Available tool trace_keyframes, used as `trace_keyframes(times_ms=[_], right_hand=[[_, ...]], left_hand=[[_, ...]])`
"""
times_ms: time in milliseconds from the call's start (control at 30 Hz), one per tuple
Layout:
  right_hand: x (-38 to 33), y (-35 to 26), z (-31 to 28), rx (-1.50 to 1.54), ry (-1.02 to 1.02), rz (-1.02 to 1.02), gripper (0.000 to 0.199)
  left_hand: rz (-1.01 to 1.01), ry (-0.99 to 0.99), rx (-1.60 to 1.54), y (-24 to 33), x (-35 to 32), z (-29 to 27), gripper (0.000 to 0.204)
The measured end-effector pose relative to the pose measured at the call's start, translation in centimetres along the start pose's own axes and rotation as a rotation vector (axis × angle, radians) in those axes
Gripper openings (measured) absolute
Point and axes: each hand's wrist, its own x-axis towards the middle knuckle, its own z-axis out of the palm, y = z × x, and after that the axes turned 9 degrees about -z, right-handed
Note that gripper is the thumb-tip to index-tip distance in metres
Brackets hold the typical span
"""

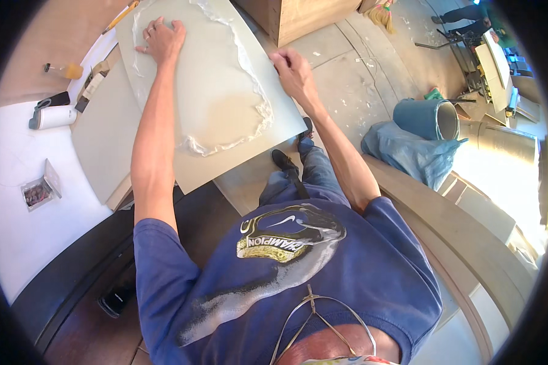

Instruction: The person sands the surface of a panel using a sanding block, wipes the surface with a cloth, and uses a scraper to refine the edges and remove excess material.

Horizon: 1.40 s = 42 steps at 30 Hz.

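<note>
A large, flat, pale grey-beige panel (213, 115) is seen in front of the person, laid partly over another pale flat sheet (100, 131) at its left. Its face is marked by a ragged, crinkled whitish band (245, 58) (whether film or adhesive cannot be told). The left hand (162, 41) is rested on the panel's far part, its fingers spread and nothing grasped. The right hand (294, 72) is held at the panel's right edge with its fingers curled; whether the edge is pinched cannot be told. A white cylindrical bottle with a dark lid (56, 117) is seen at the left, near the sheet. Well to the right, a blue round bucket (417, 118) is seen tipped on its side, with a crumpled blue plastic bag (402, 149) beside it.
</note>
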Motion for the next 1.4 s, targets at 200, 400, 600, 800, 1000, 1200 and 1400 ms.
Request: trace_keyframes(times_ms=[200, 400, 600, 800, 1000, 1200, 1400], right_hand=[[-7.9, -0.5, -3.3, 0.010, -0.074, 0.176, 0.031], [-3.2, -1.7, -1.7, -0.158, -0.030, 0.155, 0.031], [-3.9, -1.1, -1.1, -0.135, -0.001, 0.079, 0.029], [-3.5, 0.4, -1.5, -0.019, -0.010, 0.102, 0.024], [-1.3, 1.4, -1.7, -0.044, -0.126, 0.108, 0.026], [13.8, 8.8, -3.4, -0.381, -0.124, -0.502, 0.053], [35.7, 19.3, -4.1, -0.793, -0.089, -0.445, 0.062]], left_hand=[[-0.038, 0.017, -0.008, -0.1, -0.5, -1.0, 0.063], [-0.021, 0.005, -0.006, 0.3, -0.5, -0.9, 0.062], [-0.021, 0.020, -0.021, 0.0, -0.5, -0.9, 0.062], [-0.026, 0.010, -0.014, 0.7, -0.7, -1.2, 0.062], [-0.047, 0.024, 0.014, 0.5, -0.6, -1.2, 0.060], [-0.096, 0.008, 0.101, 0.0, 0.0, -1.3, 0.058], [-0.101, -0.013, 0.084, 1.7, 0.1, -1.2, 0.054]])
